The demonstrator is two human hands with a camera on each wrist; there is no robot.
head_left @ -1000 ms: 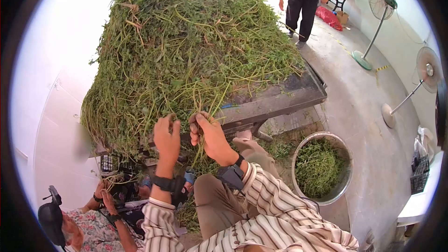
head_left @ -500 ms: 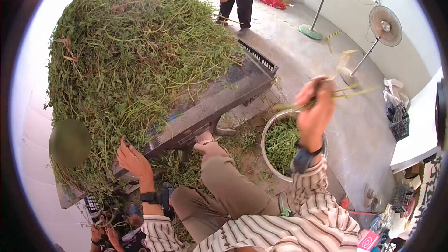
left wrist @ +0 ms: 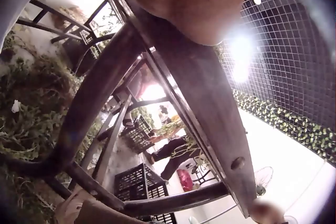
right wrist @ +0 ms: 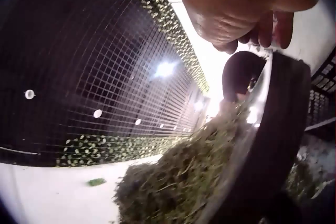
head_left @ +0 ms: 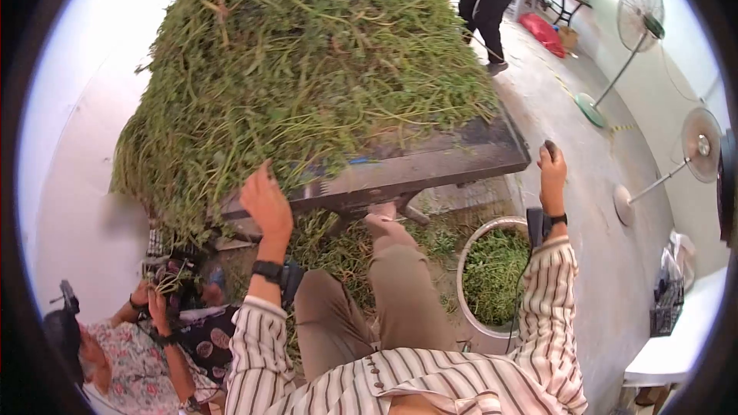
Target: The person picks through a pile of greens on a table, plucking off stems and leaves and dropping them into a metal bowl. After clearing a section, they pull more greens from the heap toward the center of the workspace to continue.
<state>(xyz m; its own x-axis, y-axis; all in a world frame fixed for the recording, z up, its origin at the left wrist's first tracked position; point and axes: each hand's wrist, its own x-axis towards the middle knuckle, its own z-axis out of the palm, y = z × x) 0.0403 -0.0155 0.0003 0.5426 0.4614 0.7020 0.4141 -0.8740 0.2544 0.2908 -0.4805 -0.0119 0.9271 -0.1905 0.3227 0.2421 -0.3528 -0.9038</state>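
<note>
A tall heap of leafy green stems [head_left: 323, 69] covers most of a dark table [head_left: 430, 165]. My left hand [head_left: 266, 204] is at the table's near edge, its fingers extended toward the lower stems of the heap. In the left wrist view its heel [left wrist: 194, 3] shows above the table's underside, with the fingers hidden. My right hand [head_left: 552, 177] is raised out to the right, beyond the round metal basin [head_left: 463, 292] of picked greens [head_left: 492, 280]. Its fingers [right wrist: 283, 29] are loosely bent, and no stem shows in them.
At the lower left sits another person [head_left: 138, 353] handling stems. Someone in dark clothes [head_left: 488, 0] bends at the table's far corner. Two standing fans [head_left: 703, 144] line the right wall. Loose greens [head_left: 330, 250] litter the floor under the table. Black crates [left wrist: 134, 182] stand beneath.
My right hand left the table side with stems, swung right over the basin, and now shows none. My left hand stayed by the heap's near edge. The person in dark clothes has bent forward.
</note>
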